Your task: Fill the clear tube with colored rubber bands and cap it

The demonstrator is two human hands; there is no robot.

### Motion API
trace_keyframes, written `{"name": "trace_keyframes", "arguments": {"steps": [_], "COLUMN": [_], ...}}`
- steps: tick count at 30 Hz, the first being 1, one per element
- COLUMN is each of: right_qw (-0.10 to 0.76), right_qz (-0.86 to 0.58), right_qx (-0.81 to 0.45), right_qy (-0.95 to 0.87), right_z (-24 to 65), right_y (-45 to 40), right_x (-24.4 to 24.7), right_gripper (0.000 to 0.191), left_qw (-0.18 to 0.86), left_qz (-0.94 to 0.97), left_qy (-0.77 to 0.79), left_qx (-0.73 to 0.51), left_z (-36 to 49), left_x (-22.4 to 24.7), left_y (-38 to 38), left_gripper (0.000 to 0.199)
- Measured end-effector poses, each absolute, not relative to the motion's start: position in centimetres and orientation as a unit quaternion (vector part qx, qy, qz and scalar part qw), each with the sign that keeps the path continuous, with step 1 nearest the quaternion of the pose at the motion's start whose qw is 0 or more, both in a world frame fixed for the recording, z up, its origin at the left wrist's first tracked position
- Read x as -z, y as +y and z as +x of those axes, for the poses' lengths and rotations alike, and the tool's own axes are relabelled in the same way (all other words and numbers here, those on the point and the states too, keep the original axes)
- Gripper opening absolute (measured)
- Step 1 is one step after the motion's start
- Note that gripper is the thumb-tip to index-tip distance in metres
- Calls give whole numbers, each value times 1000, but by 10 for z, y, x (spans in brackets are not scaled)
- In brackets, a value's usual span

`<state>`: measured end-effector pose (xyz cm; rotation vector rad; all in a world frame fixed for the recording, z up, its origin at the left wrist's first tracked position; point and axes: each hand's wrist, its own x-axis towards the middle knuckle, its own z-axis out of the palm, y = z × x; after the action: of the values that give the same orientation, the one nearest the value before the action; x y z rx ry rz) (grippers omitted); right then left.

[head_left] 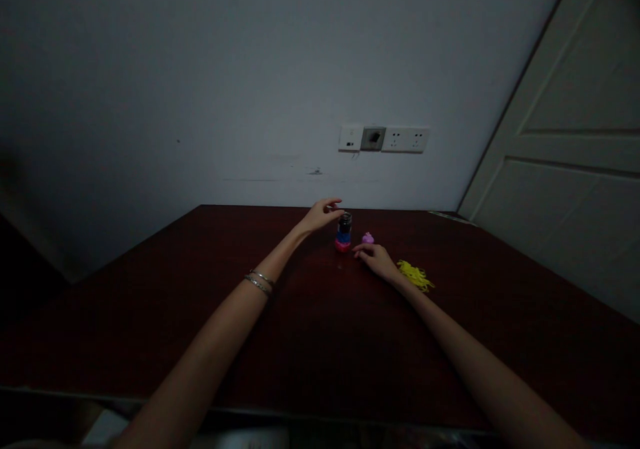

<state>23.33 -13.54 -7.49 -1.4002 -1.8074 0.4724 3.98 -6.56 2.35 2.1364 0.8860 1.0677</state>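
Observation:
A small glass jar (344,227) stands upright on the dark red table, with blue and pink layers in its lower part. My left hand (323,214) is at the jar's mouth from the left, fingers apart; whether the fingertips touch the rim is hard to see. My right hand (376,259) rests low over the table just right of the jar, its fingers bent and apart. Behind it sits a small pinkish-purple object (368,238), partly hidden by the fingers. Beside my right wrist lies a loose heap of yellow strands (415,275).
The dark red table (310,342) reaches back to a pale wall (250,89) with a row of sockets (405,139) and a switch plate (373,139). A panelled white door (565,169) is at the right. Pale items show below the table's front edge.

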Motion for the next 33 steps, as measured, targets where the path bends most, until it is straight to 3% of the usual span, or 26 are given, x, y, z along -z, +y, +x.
{"name": "trace_keyframes", "arguments": {"steps": [7, 12, 17, 22, 33], "right_qw": [378, 367, 260, 144, 112], "right_qz": [-540, -533, -626, -709, -699], "right_qx": [-205, -121, -170, -292, -307], "right_qy": [-724, -752, -715, -625, -636], "right_z": [231, 265, 324, 343, 340], "right_y": [-140, -151, -167, -175, -169], "right_x": [65, 21, -8, 0, 17], "right_gripper": [27, 21, 21, 28, 23], "left_qw": [352, 401, 371, 338, 425], "left_qz": [785, 768, 772, 781, 786], "left_qy": [316, 305, 333, 354, 250], "left_qx": [-401, -396, -394, -389, -372], "left_z": [46, 50, 56, 58, 91], "left_x": [12, 20, 26, 30, 28], "left_y": [-71, -75, -82, -82, -107], "left_gripper": [66, 55, 48, 37, 38]}}
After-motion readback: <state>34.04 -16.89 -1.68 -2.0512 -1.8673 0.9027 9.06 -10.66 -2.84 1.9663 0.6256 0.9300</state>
